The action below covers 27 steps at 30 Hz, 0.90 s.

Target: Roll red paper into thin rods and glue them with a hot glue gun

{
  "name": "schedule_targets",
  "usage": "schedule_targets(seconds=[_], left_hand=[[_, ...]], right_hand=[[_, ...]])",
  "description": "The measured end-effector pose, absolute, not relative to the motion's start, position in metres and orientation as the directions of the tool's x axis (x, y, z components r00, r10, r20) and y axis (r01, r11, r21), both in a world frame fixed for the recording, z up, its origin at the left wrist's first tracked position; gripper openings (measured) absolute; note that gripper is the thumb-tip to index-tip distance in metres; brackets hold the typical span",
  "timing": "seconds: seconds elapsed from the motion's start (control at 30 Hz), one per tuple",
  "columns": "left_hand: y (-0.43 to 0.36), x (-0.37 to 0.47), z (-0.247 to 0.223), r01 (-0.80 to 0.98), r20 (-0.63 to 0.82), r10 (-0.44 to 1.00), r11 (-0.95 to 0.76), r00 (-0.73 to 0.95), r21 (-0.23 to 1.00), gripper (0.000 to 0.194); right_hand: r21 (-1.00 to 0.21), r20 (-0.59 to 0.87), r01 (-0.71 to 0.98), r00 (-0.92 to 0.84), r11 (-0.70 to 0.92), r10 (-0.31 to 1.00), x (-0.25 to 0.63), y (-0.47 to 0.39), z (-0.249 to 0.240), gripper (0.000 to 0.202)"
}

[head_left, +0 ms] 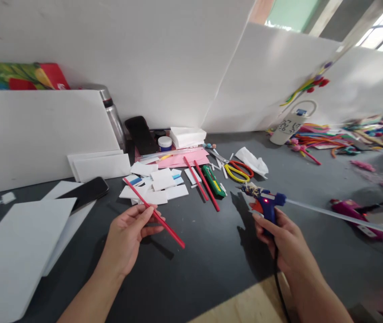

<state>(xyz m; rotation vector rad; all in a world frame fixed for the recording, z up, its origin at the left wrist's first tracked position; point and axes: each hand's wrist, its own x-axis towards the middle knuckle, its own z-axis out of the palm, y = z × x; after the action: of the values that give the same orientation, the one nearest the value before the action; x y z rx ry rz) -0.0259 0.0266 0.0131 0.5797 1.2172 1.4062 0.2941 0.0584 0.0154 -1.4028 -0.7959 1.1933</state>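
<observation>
Between the thumb and fingers of my left hand (132, 235) is a thin red stick (167, 228), held at a slant above the dark table. My right hand (280, 237) grips a blue hot glue gun (269, 208) by its handle. Its red light is lit, its nozzle points left, and a long clear glue stick (339, 216) runs out of its back. Beyond my left hand lies a pile of white foam board pieces (163, 180). Two more red sticks (206, 185) rest beside a green utility knife (214, 181).
Scissors (238, 171) and a crumpled tissue (252, 161) lie past the glue gun. White boards (19, 251) and a phone (90, 193) occupy the left. A pink glue gun (359, 220) and a white bottle (287, 128) are on the right. A black cord (279, 287) hangs below my right hand.
</observation>
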Motion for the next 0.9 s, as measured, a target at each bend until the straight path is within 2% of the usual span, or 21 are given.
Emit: schedule_targets(seconds=[0.07, 0.17, 0.27, 0.33, 0.4, 0.53, 0.63, 0.8, 0.9], left_hand=[[0.027, -0.026, 0.013, -0.417, -0.287, 0.925, 0.165, -0.250, 0.894, 0.028], [0.027, -0.026, 0.013, -0.416, -0.290, 0.923, 0.168, -0.251, 0.894, 0.029], [0.028, -0.026, 0.013, -0.416, -0.289, 0.923, 0.165, -0.254, 0.894, 0.029], [0.028, -0.026, 0.013, -0.418, -0.292, 0.921, 0.167, -0.256, 0.893, 0.030], [0.028, -0.026, 0.013, -0.419, -0.297, 0.919, 0.170, -0.259, 0.892, 0.030], [0.028, -0.025, 0.013, -0.416, -0.302, 0.919, 0.178, -0.254, 0.892, 0.029], [0.028, -0.026, 0.013, -0.416, -0.301, 0.920, 0.178, -0.252, 0.892, 0.029], [0.028, -0.026, 0.012, -0.416, -0.299, 0.920, 0.175, -0.253, 0.892, 0.029], [0.029, -0.026, 0.011, -0.422, -0.302, 0.919, 0.176, -0.252, 0.889, 0.029]], right_hand=[[-0.946, -0.265, -0.245, 0.213, -0.211, 0.940, 0.294, 0.057, 0.020, 0.043], [-0.852, -0.389, -0.413, 0.088, -0.322, 0.917, 0.295, 0.057, 0.027, 0.037], [-0.670, -0.512, -0.592, -0.067, -0.448, 0.856, 0.296, 0.059, 0.029, 0.035], [-0.541, -0.543, -0.683, -0.162, -0.491, 0.824, 0.296, 0.060, 0.028, 0.034], [-0.482, -0.558, -0.733, -0.167, -0.481, 0.813, 0.294, 0.061, 0.027, 0.031], [-0.602, -0.572, -0.704, 0.050, -0.378, 0.819, 0.286, 0.064, 0.027, 0.023], [-0.687, -0.573, -0.623, 0.147, -0.374, 0.806, 0.280, 0.066, 0.029, 0.020], [-0.761, -0.502, -0.545, 0.153, -0.351, 0.851, 0.275, 0.064, 0.036, 0.015], [-0.791, -0.453, -0.510, 0.117, -0.338, 0.884, 0.274, 0.058, 0.040, 0.024]])
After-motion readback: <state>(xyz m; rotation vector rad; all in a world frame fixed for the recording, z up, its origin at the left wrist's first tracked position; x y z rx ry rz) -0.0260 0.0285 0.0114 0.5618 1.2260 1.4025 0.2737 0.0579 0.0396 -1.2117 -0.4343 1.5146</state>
